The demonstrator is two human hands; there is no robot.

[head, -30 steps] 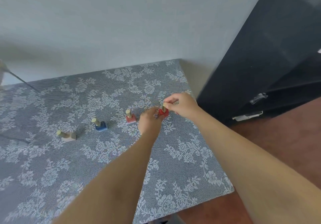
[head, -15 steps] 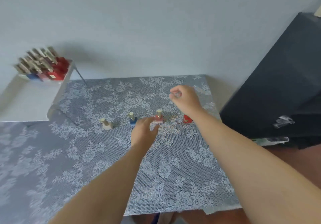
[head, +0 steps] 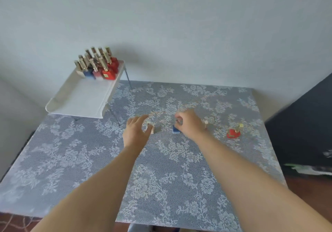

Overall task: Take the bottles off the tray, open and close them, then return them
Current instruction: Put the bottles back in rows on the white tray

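Left hand (head: pixel 136 130) fingers spread, loosely round the pale bottle (head: pixel 150 128), grip unclear. Right hand (head: pixel 189 123) pinches the blue bottle (head: pixel 176 129) cap, bottle upright on the lace tablecloth (head: pixel 161 168). Red bottle (head: pixel 233 132) stands apart at right, cap tilted right. More bottles (head: pixel 98 64) upright on the white tray (head: pixel 80 98), far end.

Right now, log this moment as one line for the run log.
left hand: reaching white bottle | right hand: pinching blue bottle cap | red bottle: standing on table | tray: holds bottle cluster
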